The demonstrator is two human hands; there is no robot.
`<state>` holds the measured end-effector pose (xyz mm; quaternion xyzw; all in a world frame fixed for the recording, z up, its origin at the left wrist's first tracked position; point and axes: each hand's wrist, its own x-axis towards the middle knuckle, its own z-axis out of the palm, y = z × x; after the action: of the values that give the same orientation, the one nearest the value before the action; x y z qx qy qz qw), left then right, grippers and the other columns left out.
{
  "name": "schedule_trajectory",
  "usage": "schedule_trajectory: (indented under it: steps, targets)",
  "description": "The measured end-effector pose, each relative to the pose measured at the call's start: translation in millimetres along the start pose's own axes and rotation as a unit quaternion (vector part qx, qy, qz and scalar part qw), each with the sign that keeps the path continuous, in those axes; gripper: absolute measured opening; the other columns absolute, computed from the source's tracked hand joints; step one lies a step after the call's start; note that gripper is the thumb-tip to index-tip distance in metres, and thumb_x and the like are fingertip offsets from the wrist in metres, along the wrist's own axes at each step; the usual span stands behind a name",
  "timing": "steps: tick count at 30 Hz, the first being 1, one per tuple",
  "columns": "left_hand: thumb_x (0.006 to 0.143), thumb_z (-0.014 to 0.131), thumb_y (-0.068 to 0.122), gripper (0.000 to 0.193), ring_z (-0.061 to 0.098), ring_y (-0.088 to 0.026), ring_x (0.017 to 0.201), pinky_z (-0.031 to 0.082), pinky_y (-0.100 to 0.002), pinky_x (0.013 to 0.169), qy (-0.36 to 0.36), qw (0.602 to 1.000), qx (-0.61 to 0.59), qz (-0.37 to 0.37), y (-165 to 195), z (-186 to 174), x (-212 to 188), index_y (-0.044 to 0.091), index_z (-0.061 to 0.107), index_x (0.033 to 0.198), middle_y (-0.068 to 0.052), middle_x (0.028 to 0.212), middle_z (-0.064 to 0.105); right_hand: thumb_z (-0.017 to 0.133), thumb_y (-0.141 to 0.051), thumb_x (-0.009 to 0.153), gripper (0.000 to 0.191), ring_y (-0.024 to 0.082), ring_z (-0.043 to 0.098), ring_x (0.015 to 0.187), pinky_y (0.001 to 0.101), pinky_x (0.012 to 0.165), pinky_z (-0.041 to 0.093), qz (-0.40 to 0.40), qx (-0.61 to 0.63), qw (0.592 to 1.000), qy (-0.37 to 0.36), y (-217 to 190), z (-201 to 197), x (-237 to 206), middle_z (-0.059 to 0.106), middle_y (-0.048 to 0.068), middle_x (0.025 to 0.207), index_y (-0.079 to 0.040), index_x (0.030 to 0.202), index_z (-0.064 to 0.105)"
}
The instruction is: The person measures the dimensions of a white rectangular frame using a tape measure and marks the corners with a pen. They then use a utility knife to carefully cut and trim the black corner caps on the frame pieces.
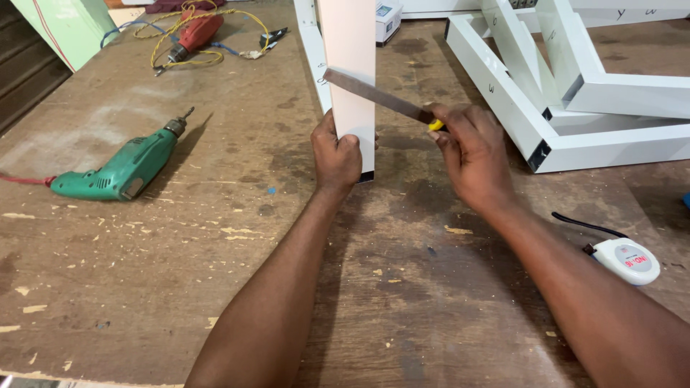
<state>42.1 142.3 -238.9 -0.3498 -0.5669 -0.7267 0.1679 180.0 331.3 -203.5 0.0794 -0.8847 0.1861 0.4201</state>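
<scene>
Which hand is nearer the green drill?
Left. The left hand grips the white panel, right of the green drill; the right hand is farther right, holding the file.

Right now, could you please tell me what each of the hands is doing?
Left hand: closed around the white panel.
Right hand: closed on the file.

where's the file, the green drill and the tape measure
file (374, 93), head view, middle of the blade
green drill (118, 172), head view, on the body
tape measure (627, 260), head view, on the white case
</scene>
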Motion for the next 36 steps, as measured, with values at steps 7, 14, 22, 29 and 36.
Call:
schedule_trajectory:
  steps: [7, 14, 22, 29, 36]
  targets:
    - [0.081, 0.042, 0.006, 0.033, 0.071, -0.02, 0.073, 0.064, -0.036, 0.067, 0.021, 0.999, 0.045, -0.013, 1.0, 0.4, 2.2, -0.007, 0.064, 0.101, -0.013, 0.081, 0.069, 0.065, -0.008, 0.102, 0.04, 0.015, 0.06, 0.098, 0.0335, 0.084, 0.055, 0.047, 0.066, 0.997, 0.015, -3.0, 1.8, 1.1, 0.061, 0.002, 0.115, -0.018, 0.141, 0.061]
    - [0.081, 0.042, 0.007, 0.034, 0.072, -0.02, 0.071, 0.062, -0.035, 0.066, 0.004, 0.999, -0.018, -0.046, 6.8, 0.7, 0.6, -0.006, 0.063, 0.104, -0.012, 0.079, 0.071, 0.065, -0.009, 0.104, 0.042, 0.018, 0.056, 0.09, 0.0339, 0.075, 0.051, 0.091, 0.093, 0.991, -0.031, -2.4, 4.0, -2.8, 0.062, 0.004, 0.111, -0.024, 0.142, 0.062]
    - [0.088, 0.049, 0.033, 0.046, 0.071, -0.019, 0.08, 0.061, -0.035, 0.072, 0.011, 1.0, 0.014, 0.005, -13.1, -2.0, -2.2, -0.007, 0.065, 0.105, -0.011, 0.086, 0.071, 0.07, -0.008, 0.103, 0.045, 0.018, 0.052, 0.09, 0.0377, 0.08, 0.045, -0.012, -0.014, 1.0, -0.016, -3.8, -1.4, -1.0, 0.059, 0.004, 0.1, -0.021, 0.145, 0.062]
    - [0.093, 0.049, 0.072, 0.078, 0.071, -0.018, 0.083, 0.061, -0.036, 0.074, 0.015, 0.998, 0.046, 0.044, -23.5, -3.0, -0.7, -0.003, 0.066, 0.103, -0.008, 0.087, 0.069, 0.066, -0.009, 0.106, 0.041, 0.015, 0.051, 0.087, 0.0306, 0.068, 0.044, 0.041, 0.055, 0.998, 0.005, -0.6, 2.3, -2.1, 0.058, 0.003, 0.106, -0.021, 0.146, 0.062]
    - [0.08, 0.041, 0.008, 0.028, 0.071, -0.018, 0.073, 0.064, -0.037, 0.07, 0.013, 0.999, 0.021, -0.027, 2.2, -0.3, 0.6, -0.003, 0.064, 0.093, -0.012, 0.079, 0.07, 0.069, -0.007, 0.104, 0.047, 0.018, 0.052, 0.096, 0.0381, 0.086, 0.047, -0.049, -0.051, 0.997, 0.012, 4.5, -2.3, -3.6, 0.058, 0.004, 0.098, -0.023, 0.148, 0.063]
